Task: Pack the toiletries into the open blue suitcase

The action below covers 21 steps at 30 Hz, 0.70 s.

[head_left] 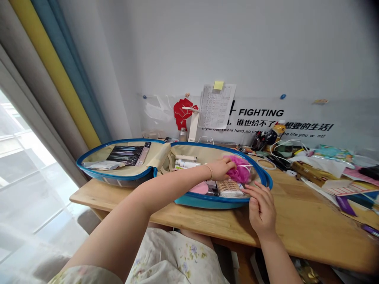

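A blue-rimmed case [207,202] lies open on the wooden desk [299,225], both halves lined in beige. My left hand [219,168] reaches into the right half and is closed on a pink mesh bath sponge [240,169]. My right hand [262,208] rests on the case's front right rim, fingers spread flat, beside a box of cotton swabs [228,188]. White tubes [186,161] and a pink pad [199,188] lie in the same half. The left half [97,173] holds a dark packet [126,154] and a white packet [99,165].
Clutter covers the right of the desk: cables [284,145], bottles [277,131], papers [340,188], pens. A wall banner with a red fist [184,112] and a pinned sheet [216,105] hangs behind. Curtains [59,75] and a window stand left.
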Tool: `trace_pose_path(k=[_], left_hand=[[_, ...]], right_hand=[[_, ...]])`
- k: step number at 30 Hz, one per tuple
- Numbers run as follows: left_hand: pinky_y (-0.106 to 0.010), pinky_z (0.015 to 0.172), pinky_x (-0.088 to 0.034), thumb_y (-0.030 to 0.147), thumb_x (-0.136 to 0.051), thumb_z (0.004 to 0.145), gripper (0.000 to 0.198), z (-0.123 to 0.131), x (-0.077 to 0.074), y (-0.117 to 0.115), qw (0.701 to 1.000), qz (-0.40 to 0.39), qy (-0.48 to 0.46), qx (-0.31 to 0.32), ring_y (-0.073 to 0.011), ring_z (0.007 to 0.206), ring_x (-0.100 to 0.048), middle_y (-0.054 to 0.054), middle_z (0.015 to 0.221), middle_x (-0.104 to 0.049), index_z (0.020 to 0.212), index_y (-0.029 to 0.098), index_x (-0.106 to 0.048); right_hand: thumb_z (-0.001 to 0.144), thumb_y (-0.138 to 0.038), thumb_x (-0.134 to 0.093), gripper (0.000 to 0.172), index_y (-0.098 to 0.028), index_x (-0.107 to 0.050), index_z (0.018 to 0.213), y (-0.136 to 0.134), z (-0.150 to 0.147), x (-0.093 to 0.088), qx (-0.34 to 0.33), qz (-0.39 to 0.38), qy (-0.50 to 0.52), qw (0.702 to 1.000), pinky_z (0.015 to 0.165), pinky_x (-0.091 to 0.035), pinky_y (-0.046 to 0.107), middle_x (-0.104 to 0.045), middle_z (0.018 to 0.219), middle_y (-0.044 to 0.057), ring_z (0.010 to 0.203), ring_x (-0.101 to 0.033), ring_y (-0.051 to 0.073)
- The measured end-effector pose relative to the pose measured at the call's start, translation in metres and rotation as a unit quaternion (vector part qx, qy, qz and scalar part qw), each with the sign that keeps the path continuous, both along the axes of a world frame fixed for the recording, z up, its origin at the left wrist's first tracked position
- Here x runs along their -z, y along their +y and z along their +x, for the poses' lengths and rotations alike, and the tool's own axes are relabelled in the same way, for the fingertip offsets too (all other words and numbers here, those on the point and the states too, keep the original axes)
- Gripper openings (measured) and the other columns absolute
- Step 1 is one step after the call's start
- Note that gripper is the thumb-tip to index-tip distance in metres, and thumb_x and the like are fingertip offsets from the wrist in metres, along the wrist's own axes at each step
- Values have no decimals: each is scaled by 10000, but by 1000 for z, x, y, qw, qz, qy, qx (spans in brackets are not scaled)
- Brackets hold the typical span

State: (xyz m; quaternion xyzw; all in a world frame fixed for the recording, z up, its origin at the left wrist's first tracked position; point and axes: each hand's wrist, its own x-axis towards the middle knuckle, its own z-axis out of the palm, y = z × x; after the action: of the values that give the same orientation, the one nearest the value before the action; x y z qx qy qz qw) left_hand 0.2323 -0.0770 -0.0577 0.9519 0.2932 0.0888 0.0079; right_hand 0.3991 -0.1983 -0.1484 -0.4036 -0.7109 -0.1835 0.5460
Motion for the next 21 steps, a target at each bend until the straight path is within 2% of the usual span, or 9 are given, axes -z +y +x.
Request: trace_pose_path(k=[3,7,11,15,17,18,21], left_hand=[[-422,1080,-367,301,-587,864,492,-3,2,-2,997,-42,50,47,-279,1245,-499,-145,1397,-465,1330,185,-486],[-373,1093,-348,275,-483,923,454,-7,-10,-4,994,-79,54,51,-243,1279,-481,-138,1399,-492,1359,152,-456],[-315,1098,-334,217,-417,945,446,-22,-29,-7,993,-107,-14,45,-183,1305,-453,-108,1397,-503,1388,165,-420],[-314,1100,-340,221,-400,951,428,-62,-45,-7,988,-108,-106,37,-169,1317,-440,-81,1426,-491,1376,190,-435],[-313,1098,-345,249,-413,945,427,-93,-50,-5,988,-86,-130,-5,-171,1302,-457,-82,1412,-510,1366,188,-454],[-302,1105,-336,263,-417,942,428,-110,-51,-2,988,-68,-128,-46,-165,1302,-456,-73,1412,-512,1362,193,-464],[-255,1128,-292,307,-385,944,446,-171,-51,6,970,-25,-73,-231,-136,1331,-424,-30,1447,-485,1375,226,-463]], right_hand=[[909,-189,-422,259,-233,-668,977,0,0,-1,0,2,-3,1000,1033,-380,508,-691,1018,64,1149,-569,256],[905,-182,-422,260,-228,-666,984,0,1,0,-1,4,-4,1000,1035,-377,509,-689,1019,68,1161,-562,259],[905,-205,-427,248,-222,-665,973,2,2,1,-3,5,1,1000,1017,-398,507,-691,1008,73,1151,-572,267],[917,-225,-417,257,-212,-668,969,3,3,2,3,7,-5,1000,1017,-398,520,-695,995,85,1148,-576,276],[921,-241,-414,261,-209,-669,968,4,3,2,4,5,-5,1000,1024,-393,532,-697,993,90,1146,-579,283],[922,-247,-413,262,-209,-668,967,4,3,3,3,3,-4,1000,1027,-392,536,-697,993,91,1150,-578,285],[920,-248,-415,258,-210,-666,963,4,3,3,0,3,-1,1000,1029,-395,540,-696,995,90,1172,-569,291]])
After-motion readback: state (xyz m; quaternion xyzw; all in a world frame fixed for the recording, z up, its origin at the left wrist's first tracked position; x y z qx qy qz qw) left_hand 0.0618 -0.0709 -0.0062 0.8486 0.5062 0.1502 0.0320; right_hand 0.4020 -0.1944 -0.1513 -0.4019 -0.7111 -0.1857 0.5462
